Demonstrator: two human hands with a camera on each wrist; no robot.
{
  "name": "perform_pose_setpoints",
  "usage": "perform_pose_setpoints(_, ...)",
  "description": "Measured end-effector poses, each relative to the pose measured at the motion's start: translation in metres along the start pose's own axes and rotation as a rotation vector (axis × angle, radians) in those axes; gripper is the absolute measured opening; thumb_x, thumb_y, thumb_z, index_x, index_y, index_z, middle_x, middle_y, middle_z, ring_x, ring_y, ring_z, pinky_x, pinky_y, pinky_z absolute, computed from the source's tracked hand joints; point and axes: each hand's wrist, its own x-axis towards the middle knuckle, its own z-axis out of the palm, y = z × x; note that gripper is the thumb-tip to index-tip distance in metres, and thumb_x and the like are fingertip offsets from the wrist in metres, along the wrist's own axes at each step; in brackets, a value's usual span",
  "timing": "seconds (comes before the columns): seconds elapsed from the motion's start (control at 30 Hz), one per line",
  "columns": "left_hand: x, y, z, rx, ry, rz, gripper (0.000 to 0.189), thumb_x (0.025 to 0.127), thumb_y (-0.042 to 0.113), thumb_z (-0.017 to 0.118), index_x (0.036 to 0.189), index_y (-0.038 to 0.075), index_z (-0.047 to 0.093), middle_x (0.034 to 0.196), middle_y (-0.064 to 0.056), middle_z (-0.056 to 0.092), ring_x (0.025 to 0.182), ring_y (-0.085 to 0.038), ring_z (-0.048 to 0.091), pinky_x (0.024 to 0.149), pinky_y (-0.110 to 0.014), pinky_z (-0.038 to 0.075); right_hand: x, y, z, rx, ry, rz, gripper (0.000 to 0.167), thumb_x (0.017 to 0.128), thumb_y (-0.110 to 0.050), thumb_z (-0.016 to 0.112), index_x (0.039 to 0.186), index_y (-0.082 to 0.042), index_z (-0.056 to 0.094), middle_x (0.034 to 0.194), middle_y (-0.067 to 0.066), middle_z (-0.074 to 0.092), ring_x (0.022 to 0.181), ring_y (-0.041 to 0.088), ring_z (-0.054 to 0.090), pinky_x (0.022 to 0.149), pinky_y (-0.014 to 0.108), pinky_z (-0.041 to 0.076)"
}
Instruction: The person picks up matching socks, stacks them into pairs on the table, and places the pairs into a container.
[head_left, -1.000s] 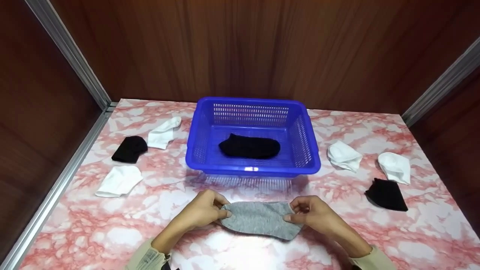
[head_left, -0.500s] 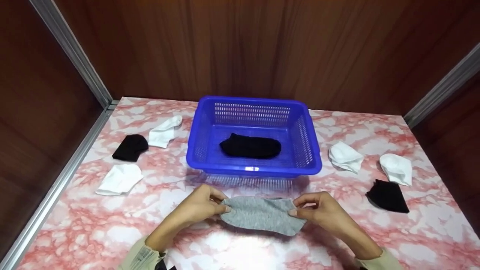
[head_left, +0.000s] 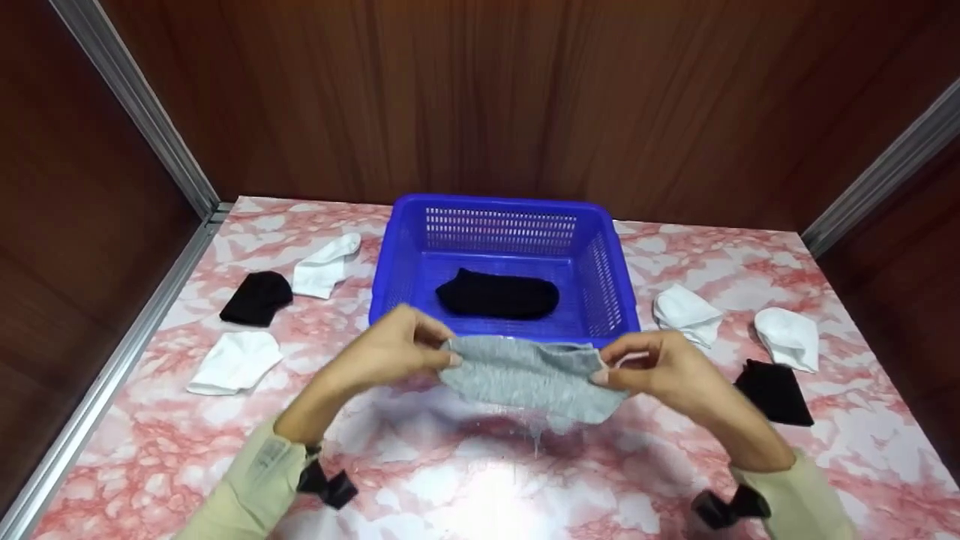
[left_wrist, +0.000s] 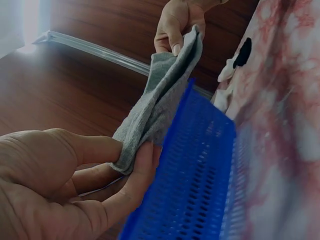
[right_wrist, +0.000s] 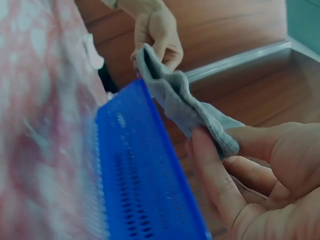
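Note:
A grey sock is stretched sideways between both hands, lifted off the table at the basket's near rim. My left hand pinches its left end between thumb and fingers. At the other end, the right hand pinches a corner the same way. Both wrist views show the sock edge-on, its layers slightly parted. Behind it stands a blue plastic basket with slotted walls, its front wall partly hidden by the sock. Inside the basket lies a black sock.
On the left of the table lie a black sock and two white socks, one farther back, one nearer. Two white socks and a black sock lie on the right. Brown wood-look panels enclose the table.
Both hands have raised the grey sock from low over the table and moved it forward to the basket's near rim. The other socks and the basket stay put.

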Motion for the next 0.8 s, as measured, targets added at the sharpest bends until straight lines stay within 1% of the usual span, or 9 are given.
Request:
perform_pose_setpoints(0.07, 0.007, 0.010, -0.010, 0.036, -0.018, 0.010, 0.015, 0.093, 0.013, 0.078, 0.106, 0.006, 0.081, 0.097, -0.010, 0.080, 0.074, -0.015, 0.071, 0.063, -0.023, 0.059, 0.007, -0.009, -0.008, -0.063, -0.005, -0.001, 0.029, 0.088, -0.018, 0.083, 0.109, 0.001, 0.076, 0.094, 0.006, 0.077, 0.082, 0.013, 0.072, 0.078, 0.029, 0.063)
perform_pose_setpoints(0.17, 0.019, 0.026, -0.026, 0.097, -0.041, 0.000, 0.021, 0.093, 0.011, 0.077, 0.113, 0.006, 0.079, 0.105, -0.012, 0.081, 0.075, -0.015, 0.074, 0.071, -0.027, 0.063, 0.021, -0.023, -0.019, -0.124, -0.008, 0.015, 0.028, 0.087, -0.021, 0.085, 0.109, -0.004, 0.078, 0.096, 0.007, 0.078, 0.084, 0.014, 0.071, 0.079, 0.029, 0.062)
perform_pose_setpoints(0.23, 0.029, 0.035, -0.037, 0.112, -0.053, -0.014, 0.027, 0.093, 0.008, 0.077, 0.120, 0.004, 0.077, 0.111, -0.014, 0.080, 0.076, -0.014, 0.075, 0.077, -0.032, 0.065, 0.032, -0.030, -0.025, -0.143, -0.009, 0.022, 0.029, 0.086, -0.023, 0.086, 0.109, -0.006, 0.079, 0.094, 0.003, 0.077, 0.083, 0.012, 0.070, 0.077, 0.029, 0.061)
perform_pose_setpoints(0.33, 0.045, 0.044, -0.050, 0.147, -0.072, -0.024, 0.033, 0.094, 0.008, 0.077, 0.127, 0.003, 0.073, 0.114, -0.015, 0.078, 0.077, -0.013, 0.076, 0.079, -0.032, 0.065, 0.050, -0.036, -0.034, -0.127, -0.026, 0.031, 0.030, 0.087, -0.021, 0.086, 0.110, -0.004, 0.079, 0.089, -0.005, 0.077, 0.080, 0.009, 0.069, 0.075, 0.027, 0.060)
perform_pose_setpoints(0.37, 0.051, 0.046, -0.055, 0.155, -0.074, -0.026, 0.033, 0.094, 0.008, 0.077, 0.126, 0.002, 0.072, 0.113, -0.015, 0.078, 0.077, -0.013, 0.076, 0.078, -0.031, 0.065, 0.056, -0.037, -0.037, -0.122, -0.034, 0.033, 0.029, 0.087, -0.020, 0.085, 0.110, -0.003, 0.079, 0.087, -0.006, 0.076, 0.078, 0.008, 0.069, 0.074, 0.027, 0.060)
perform_pose_setpoints(0.5, 0.071, 0.049, -0.067, 0.165, -0.074, -0.045, 0.032, 0.094, 0.007, 0.076, 0.125, -0.001, 0.072, 0.109, -0.013, 0.077, 0.074, -0.013, 0.074, 0.073, -0.026, 0.063, 0.079, -0.041, -0.046, -0.125, -0.062, 0.039, 0.026, 0.088, -0.016, 0.083, 0.109, -0.003, 0.079, 0.085, -0.008, 0.075, 0.077, 0.007, 0.068, 0.073, 0.028, 0.061)
perform_pose_setpoints(0.63, 0.088, 0.045, -0.076, 0.130, -0.077, -0.076, 0.032, 0.094, 0.002, 0.074, 0.125, -0.006, 0.069, 0.100, -0.007, 0.073, 0.072, -0.011, 0.069, 0.073, -0.025, 0.063, 0.102, -0.043, -0.049, -0.113, -0.112, 0.047, 0.021, 0.090, -0.013, 0.080, 0.107, -0.002, 0.078, 0.087, -0.008, 0.074, 0.081, 0.008, 0.068, 0.075, 0.029, 0.062)
perform_pose_setpoints(0.7, 0.096, 0.043, -0.080, 0.121, -0.083, -0.089, 0.032, 0.094, 0.000, 0.073, 0.124, -0.008, 0.068, 0.094, -0.003, 0.071, 0.071, -0.009, 0.067, 0.072, -0.023, 0.063, 0.114, -0.043, -0.049, -0.060, -0.142, 0.056, 0.017, 0.092, -0.008, 0.077, 0.107, 0.000, 0.077, 0.087, -0.007, 0.074, 0.081, 0.008, 0.068, 0.074, 0.027, 0.062)
perform_pose_setpoints(0.8, 0.107, 0.044, -0.090, 0.124, -0.094, -0.097, 0.028, 0.094, -0.003, 0.069, 0.121, -0.011, 0.068, 0.083, 0.001, 0.069, 0.070, -0.007, 0.065, 0.067, -0.019, 0.060, 0.130, -0.044, -0.050, 0.034, -0.167, 0.076, 0.011, 0.093, -0.002, 0.074, 0.104, -0.001, 0.077, 0.086, -0.005, 0.076, 0.077, 0.008, 0.069, 0.072, 0.025, 0.061)
